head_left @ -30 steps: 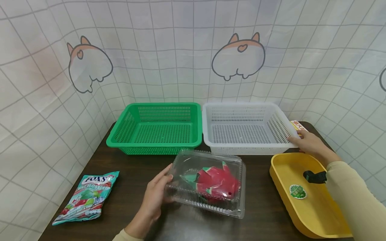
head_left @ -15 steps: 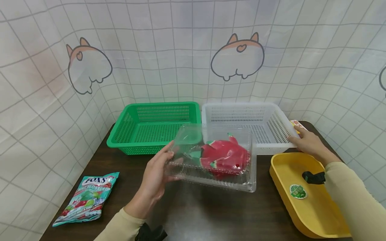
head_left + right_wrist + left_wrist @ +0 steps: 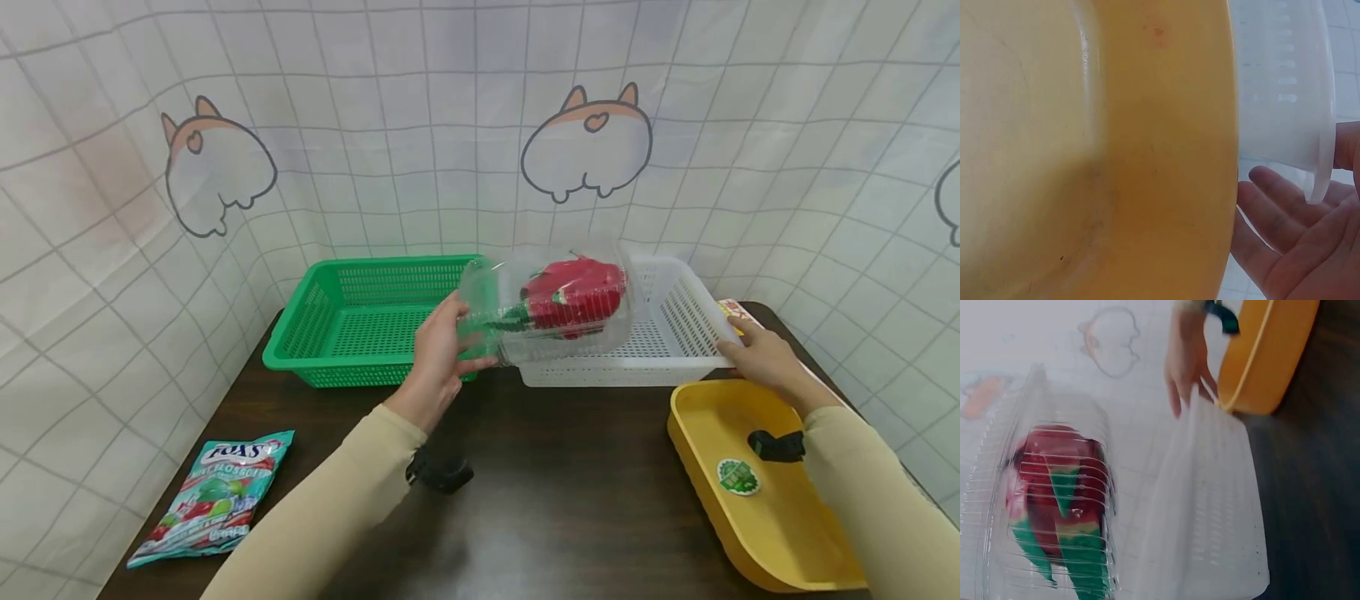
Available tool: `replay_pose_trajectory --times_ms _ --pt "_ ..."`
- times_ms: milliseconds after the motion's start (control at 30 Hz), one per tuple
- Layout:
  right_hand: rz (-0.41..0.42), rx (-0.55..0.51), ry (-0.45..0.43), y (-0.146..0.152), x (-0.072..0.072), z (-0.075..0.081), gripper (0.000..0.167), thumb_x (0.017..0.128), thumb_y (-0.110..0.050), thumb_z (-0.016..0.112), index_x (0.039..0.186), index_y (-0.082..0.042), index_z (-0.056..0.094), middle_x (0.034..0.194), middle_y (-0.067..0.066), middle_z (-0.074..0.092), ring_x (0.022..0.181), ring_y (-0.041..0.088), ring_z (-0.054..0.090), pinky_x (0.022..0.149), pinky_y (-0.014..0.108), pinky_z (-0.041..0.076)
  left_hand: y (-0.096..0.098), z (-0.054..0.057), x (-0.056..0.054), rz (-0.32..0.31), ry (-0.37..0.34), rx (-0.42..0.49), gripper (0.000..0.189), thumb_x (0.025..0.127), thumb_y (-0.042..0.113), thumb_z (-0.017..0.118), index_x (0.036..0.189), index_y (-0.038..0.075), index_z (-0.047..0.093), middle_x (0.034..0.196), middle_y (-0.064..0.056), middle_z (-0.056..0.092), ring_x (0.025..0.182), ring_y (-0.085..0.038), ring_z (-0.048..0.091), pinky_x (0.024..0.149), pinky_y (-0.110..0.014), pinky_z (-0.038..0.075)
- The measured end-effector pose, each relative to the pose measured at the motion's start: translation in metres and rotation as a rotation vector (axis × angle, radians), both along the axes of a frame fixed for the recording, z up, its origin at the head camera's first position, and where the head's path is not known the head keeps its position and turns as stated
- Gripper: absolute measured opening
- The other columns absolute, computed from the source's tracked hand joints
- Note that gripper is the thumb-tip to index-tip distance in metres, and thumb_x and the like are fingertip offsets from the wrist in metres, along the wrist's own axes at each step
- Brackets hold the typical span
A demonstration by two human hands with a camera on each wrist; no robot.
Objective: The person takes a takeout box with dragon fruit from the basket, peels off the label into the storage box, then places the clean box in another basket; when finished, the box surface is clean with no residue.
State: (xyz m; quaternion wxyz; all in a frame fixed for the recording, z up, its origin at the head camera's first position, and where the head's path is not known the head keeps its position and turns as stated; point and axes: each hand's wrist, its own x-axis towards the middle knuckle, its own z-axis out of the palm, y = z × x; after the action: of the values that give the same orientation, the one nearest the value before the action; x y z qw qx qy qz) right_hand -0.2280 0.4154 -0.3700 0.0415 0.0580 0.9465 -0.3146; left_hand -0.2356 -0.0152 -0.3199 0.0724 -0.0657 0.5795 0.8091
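My left hand [image 3: 438, 354] grips one end of a clear plastic clamshell box [image 3: 506, 279], thumb on top and fingers beneath. Inside lies a red dragon fruit [image 3: 576, 292] with green tips, also seen through the ribbed plastic in the left wrist view [image 3: 1063, 487]. The box is tilted and held in the air over the white basket [image 3: 622, 373], its near end overlapping the green basket [image 3: 375, 367] in view. At the white basket's right front corner, my right hand [image 3: 768, 358] holds the rim, with the thumb on one side and fingers on the other.
A yellow tray [image 3: 780, 533] with a round green sticker stands under my right forearm. A teal FOX'S candy bag [image 3: 213, 500] lies on the dark table [image 3: 570, 492] at left. A printed packet [image 3: 735, 312] shows partly behind my right hand. A gridded curtain encloses the back.
My left hand has lifted the box with the dragon fruit up and away from me, from above the table to over the white basket. My right hand stays at the rim.
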Motion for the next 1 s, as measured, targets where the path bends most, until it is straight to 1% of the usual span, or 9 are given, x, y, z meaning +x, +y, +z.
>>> replay_pose_trajectory --times_ms 167,333,400,467,533,633,800,900,1000 --pt "-0.001 -0.016 0.007 0.001 0.000 -0.001 0.070 0.105 -0.031 0.041 0.154 0.005 0.005 0.135 0.047 0.034 0.090 0.036 0.065 0.077 0.044 0.056 0.028 -0.003 -0.025 0.067 -0.014 -0.037 0.053 0.096 0.022 0.049 0.148 0.024 0.044 0.149 -0.006 0.040 0.128 -0.039 0.043 0.082 -0.055 0.054" --pt "-0.017 -0.010 0.010 0.003 -0.001 -0.002 0.070 0.104 -0.031 0.041 0.153 0.005 0.007 0.133 0.046 0.037 0.088 0.034 0.065 0.074 0.041 0.056 0.057 -0.004 -0.038 0.092 0.012 -0.087 0.056 0.093 0.022 0.053 0.148 0.022 0.045 0.152 -0.003 0.040 0.132 -0.030 0.037 0.078 -0.054 0.055" --pt "-0.024 -0.002 0.012 0.003 -0.001 -0.002 0.070 0.104 -0.031 0.041 0.153 0.005 0.007 0.132 0.045 0.038 0.087 0.033 0.065 0.071 0.037 0.056 0.068 -0.003 -0.041 0.090 0.024 -0.129 0.056 0.093 0.023 0.054 0.148 0.024 0.045 0.151 -0.001 0.042 0.125 -0.026 0.045 0.076 -0.051 0.056" --pt "-0.027 0.012 0.016 0.004 -0.001 -0.003 0.070 0.104 -0.031 0.040 0.153 0.006 0.008 0.130 0.045 0.040 0.085 0.032 0.065 0.068 0.033 0.054 0.078 -0.004 -0.044 0.095 0.040 -0.182 0.055 0.093 0.024 0.054 0.148 0.026 0.045 0.150 0.000 0.043 0.098 -0.023 0.055 0.067 -0.042 0.056" --pt "-0.025 0.021 0.020 0.004 -0.001 -0.004 0.069 0.104 -0.032 0.040 0.153 0.006 0.009 0.129 0.045 0.041 0.084 0.032 0.065 0.065 0.031 0.052 0.088 -0.005 -0.047 0.119 0.060 -0.272 0.054 0.093 0.028 0.055 0.147 0.028 0.047 0.149 0.001 0.045 0.091 -0.016 0.053 0.066 -0.033 0.050" --pt "-0.018 0.025 0.027 0.003 -0.002 -0.005 0.069 0.104 -0.032 0.040 0.153 0.006 0.010 0.128 0.044 0.042 0.084 0.032 0.064 0.064 0.029 0.050 0.099 -0.010 -0.052 0.157 0.084 -0.368 0.053 0.093 0.030 0.056 0.145 0.028 0.049 0.149 0.002 0.045 0.076 -0.014 0.044 0.059 -0.029 0.037" --pt "-0.015 0.031 0.039 0.003 -0.002 -0.007 0.068 0.104 -0.031 0.040 0.153 0.005 0.010 0.129 0.045 0.043 0.085 0.032 0.065 0.064 0.028 0.050 0.110 -0.021 -0.058 0.172 0.069 -0.432 0.050 0.095 0.033 0.055 0.145 0.028 0.049 0.148 0.001 0.046 0.077 -0.017 0.045 0.060 -0.034 0.035" --pt "-0.018 0.016 0.041 0.003 -0.001 -0.009 0.068 0.104 -0.031 0.039 0.154 0.005 0.009 0.130 0.046 0.042 0.087 0.033 0.064 0.064 0.028 0.050 0.116 -0.026 -0.060 0.192 0.071 -0.453 0.049 0.095 0.033 0.055 0.144 0.028 0.051 0.146 0.001 0.049 0.093 -0.018 0.052 0.066 -0.036 0.038" --pt "-0.023 -0.002 0.037 0.002 -0.001 -0.009 0.068 0.104 -0.030 0.039 0.154 0.004 0.008 0.130 0.045 0.042 0.088 0.034 0.063 0.065 0.028 0.050 0.121 -0.030 -0.062 0.208 0.068 -0.448 0.049 0.095 0.031 0.055 0.143 0.026 0.052 0.145 -0.001 0.050 0.108 -0.026 0.054 0.077 -0.041 0.045"
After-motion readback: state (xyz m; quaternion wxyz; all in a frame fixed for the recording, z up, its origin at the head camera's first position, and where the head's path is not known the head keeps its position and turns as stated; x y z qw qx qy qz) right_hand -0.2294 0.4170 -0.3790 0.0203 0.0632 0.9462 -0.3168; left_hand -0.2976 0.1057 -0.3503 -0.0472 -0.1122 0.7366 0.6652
